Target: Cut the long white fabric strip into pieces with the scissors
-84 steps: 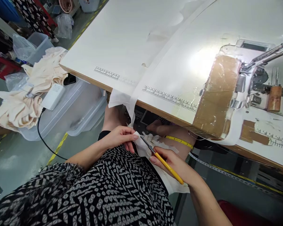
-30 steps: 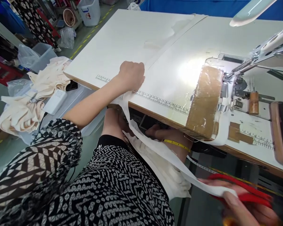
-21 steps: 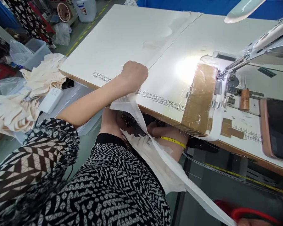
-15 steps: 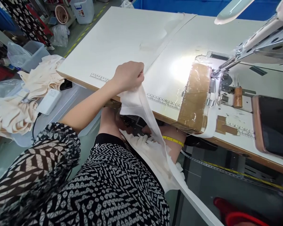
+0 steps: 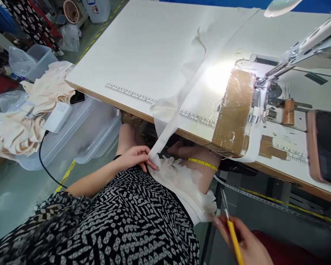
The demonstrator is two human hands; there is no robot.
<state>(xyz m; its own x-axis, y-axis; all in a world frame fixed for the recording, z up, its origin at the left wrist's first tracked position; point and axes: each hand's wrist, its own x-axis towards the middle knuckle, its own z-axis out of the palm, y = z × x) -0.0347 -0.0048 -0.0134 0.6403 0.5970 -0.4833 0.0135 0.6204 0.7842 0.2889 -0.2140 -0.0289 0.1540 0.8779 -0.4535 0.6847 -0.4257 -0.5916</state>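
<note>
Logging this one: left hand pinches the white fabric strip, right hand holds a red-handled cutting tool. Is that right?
Not quite: in the head view the cutting tool is yellow-handled, not red-handled. The left hand pinches the white fabric strip, and the right hand holds the tool.

Surface (image 5: pixel 121 55) stretched before the person. Sewing machine (image 5: pixel 314 49) stood on its right part; cardboard block (image 5: pixel 235 110) left of that, by the front edge; phone (image 5: pixel 328 147) at far right, near the same edge. Cloth strip (image 5: pixel 168 132) ran from the surface's middle over the front edge, down to the left grip (image 5: pixel 135 158). Lap cloth (image 5: pixel 179 180) lay on the person, measuring tape (image 5: pixel 202 163) across the right leg (image 5: pixel 206 182). Right of lap cloth: right grip (image 5: pixel 244 237), hand tool (image 5: pixel 235 241) in it. Left of surface: bin (image 5: pixel 79 136), cloth pile (image 5: pixel 49 84) on top, power pack (image 5: pixel 57 117) at the pile's right side.
</note>
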